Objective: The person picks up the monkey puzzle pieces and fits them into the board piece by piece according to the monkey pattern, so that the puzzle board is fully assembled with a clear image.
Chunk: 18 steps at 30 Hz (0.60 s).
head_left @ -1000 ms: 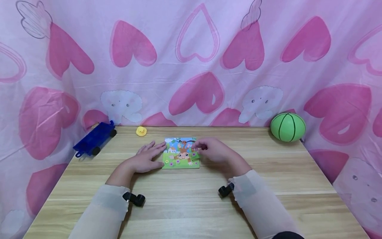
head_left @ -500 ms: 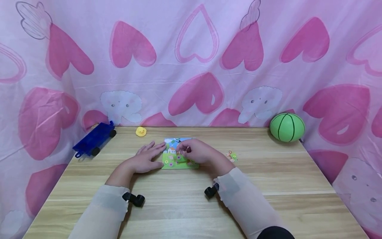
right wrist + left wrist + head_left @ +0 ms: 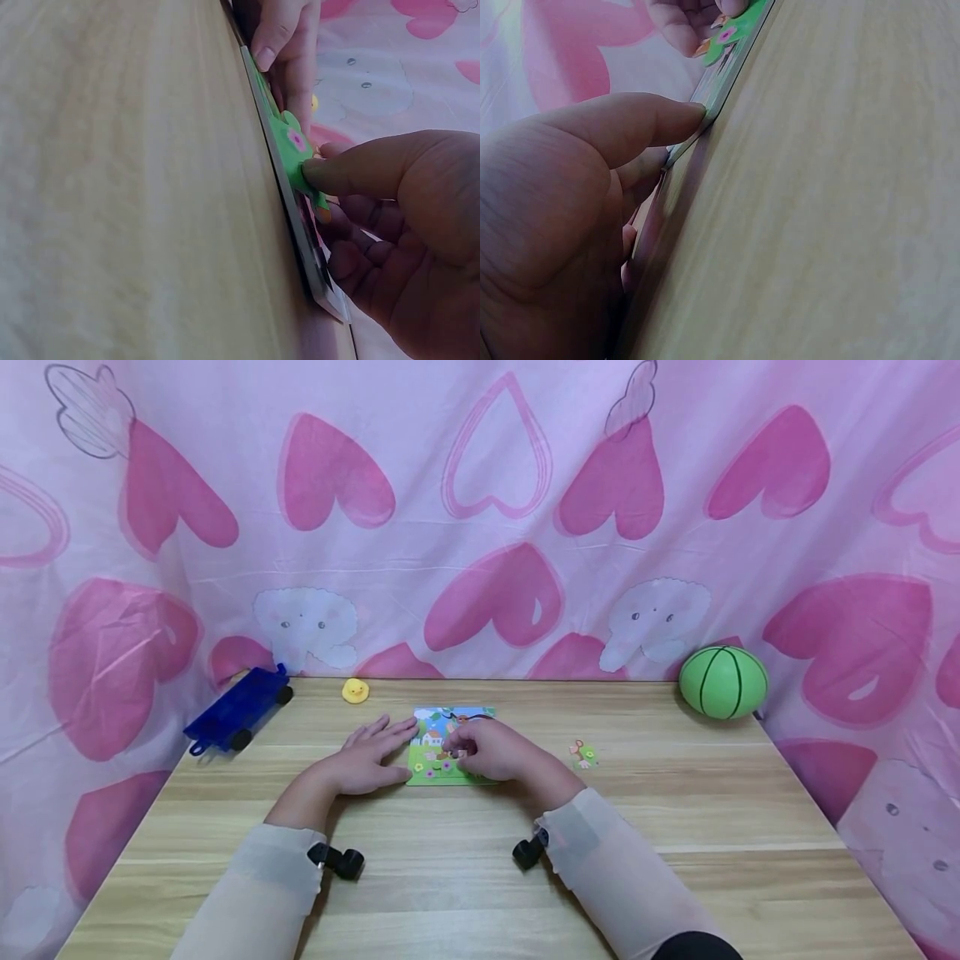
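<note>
A small jigsaw puzzle board [image 3: 424, 717] with a cartoon meadow picture lies flat on the table. My left hand [image 3: 362, 762] rests along its left side, fingers spread and straight, thumb tip touching the near corner in the left wrist view. Over the board, my right hand [image 3: 501, 750] pinches a green puzzle piece [image 3: 291, 142] with a pink flower between thumb and fingers. That piece stands tilted up from the board in the right wrist view. Another puzzle piece [image 3: 583, 754] lies loose on the table to the right. My right hand hides part of the picture.
A blue toy cart [image 3: 242, 708] stands at the table's left edge. A yellow toy duck [image 3: 356, 691] sits near the back, and a green ball [image 3: 723, 682] at the back right. A pink heart-patterned curtain [image 3: 492, 593] hangs behind the wooden table [image 3: 450, 877].
My right hand has left one puzzle piece on the table at the right and moved left over the board, where it now pinches another piece. The left hand has stayed in place.
</note>
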Available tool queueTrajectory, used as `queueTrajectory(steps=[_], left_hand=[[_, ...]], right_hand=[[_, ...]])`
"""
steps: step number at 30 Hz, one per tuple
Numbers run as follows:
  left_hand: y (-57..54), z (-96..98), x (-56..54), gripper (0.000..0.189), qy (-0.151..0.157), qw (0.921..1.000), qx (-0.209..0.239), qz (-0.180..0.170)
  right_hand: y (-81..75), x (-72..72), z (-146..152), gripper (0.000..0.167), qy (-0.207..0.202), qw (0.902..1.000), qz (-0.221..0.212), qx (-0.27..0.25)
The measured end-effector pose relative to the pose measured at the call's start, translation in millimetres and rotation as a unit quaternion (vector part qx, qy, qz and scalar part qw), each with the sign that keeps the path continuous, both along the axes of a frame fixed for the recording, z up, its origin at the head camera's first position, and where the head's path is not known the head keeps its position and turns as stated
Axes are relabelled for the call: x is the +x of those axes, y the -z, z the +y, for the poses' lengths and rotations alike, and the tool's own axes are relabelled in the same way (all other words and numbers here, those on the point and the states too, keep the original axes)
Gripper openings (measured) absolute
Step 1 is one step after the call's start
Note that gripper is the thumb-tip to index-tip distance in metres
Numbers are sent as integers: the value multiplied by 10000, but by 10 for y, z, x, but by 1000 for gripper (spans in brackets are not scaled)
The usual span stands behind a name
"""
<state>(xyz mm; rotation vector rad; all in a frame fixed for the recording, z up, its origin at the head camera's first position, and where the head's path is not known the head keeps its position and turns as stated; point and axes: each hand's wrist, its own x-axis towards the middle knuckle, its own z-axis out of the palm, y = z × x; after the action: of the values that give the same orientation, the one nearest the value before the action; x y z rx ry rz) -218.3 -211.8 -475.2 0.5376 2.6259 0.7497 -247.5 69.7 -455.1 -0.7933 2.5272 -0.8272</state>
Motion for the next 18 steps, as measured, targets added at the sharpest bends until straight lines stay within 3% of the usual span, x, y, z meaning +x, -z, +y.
queueTrajectory(steps=[12,18], left_hand=[[4,3,-6,82,-13,10000,-4,11],[11,0,-7,83,0,10000,-20,19]], right_hand=[[65,-17,5,25,-441,9976,512,151],[88,-24,14,28,-388,9972,518,370]])
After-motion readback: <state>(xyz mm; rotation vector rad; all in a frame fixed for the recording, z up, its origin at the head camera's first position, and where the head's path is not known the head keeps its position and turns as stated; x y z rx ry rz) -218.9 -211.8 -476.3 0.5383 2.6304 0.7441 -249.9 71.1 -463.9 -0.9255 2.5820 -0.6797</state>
